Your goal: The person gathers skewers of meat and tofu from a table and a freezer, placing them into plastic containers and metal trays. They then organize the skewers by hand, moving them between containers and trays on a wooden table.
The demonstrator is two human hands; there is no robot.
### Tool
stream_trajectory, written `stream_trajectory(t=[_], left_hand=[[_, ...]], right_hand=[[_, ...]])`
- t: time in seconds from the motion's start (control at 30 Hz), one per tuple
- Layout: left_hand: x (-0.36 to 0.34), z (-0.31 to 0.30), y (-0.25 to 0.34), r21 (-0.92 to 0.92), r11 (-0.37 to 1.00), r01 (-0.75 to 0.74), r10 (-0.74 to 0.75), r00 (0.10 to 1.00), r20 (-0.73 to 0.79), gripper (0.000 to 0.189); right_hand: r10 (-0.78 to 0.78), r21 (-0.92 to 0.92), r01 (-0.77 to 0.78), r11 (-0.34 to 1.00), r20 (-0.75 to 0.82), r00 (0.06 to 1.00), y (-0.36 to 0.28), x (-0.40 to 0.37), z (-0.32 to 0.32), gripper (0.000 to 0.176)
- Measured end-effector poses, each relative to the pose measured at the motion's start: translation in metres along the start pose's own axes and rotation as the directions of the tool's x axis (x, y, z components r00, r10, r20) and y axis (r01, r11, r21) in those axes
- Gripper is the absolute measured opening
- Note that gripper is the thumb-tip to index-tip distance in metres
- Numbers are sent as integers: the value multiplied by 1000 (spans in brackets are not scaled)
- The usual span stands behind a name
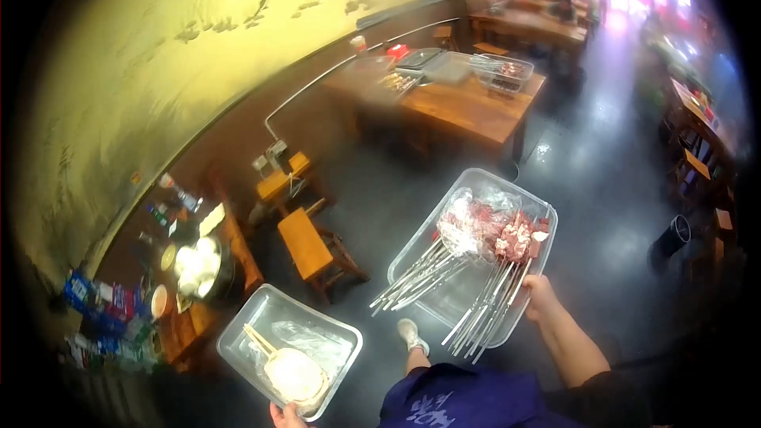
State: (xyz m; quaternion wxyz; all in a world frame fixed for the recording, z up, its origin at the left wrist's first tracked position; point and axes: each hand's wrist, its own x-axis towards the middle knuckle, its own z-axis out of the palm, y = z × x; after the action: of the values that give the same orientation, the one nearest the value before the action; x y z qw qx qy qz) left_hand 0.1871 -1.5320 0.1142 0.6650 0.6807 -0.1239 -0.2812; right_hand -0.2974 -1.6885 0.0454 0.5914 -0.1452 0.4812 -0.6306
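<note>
My right hand (541,299) grips the right edge of a clear plastic tray (445,292), held out in front of me. Two bundles of metal-stick meat skewers (517,239) lie in it; a crumpled clear plastic bag (464,226) partly covers the left bundle. At the lower left, my left hand (287,414) is closed on the near edge of a smaller clear tray (246,319). Inside that one sit a round pale food piece (295,372) with wooden sticks and some clear film (317,339). Most of my left fingers are hidden under the tray.
A wooden table (468,107) ahead bears trays and more skewers (507,69). Stools (305,242) stand at left beside a cluttered table with a large pot (198,267). A dark bin (672,234) is on the floor at right. More tables line the far aisle.
</note>
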Motion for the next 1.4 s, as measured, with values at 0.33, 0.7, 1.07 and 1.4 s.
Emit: stream_trajectory(t=[0.33,0.7,1.07,1.4], left_hand=[[231,330,22,103,995,3,-67,780,623,53],[309,723,-4,254,967,19,-243,370,897,45],[335,944,-45,492,868,-62,-478,157,864,43],[362,1061,-81,616,781,-102,-608,100,788,37]], right_hand=[[-82,-7,84,996,-288,954,-55,147,62,27],[-54,-18,51,999,-431,901,-143,309,40,30],[207,-68,-253,965,-389,897,-188,501,24,29],[-49,-164,-123,979,-770,636,-193,567,58,29]])
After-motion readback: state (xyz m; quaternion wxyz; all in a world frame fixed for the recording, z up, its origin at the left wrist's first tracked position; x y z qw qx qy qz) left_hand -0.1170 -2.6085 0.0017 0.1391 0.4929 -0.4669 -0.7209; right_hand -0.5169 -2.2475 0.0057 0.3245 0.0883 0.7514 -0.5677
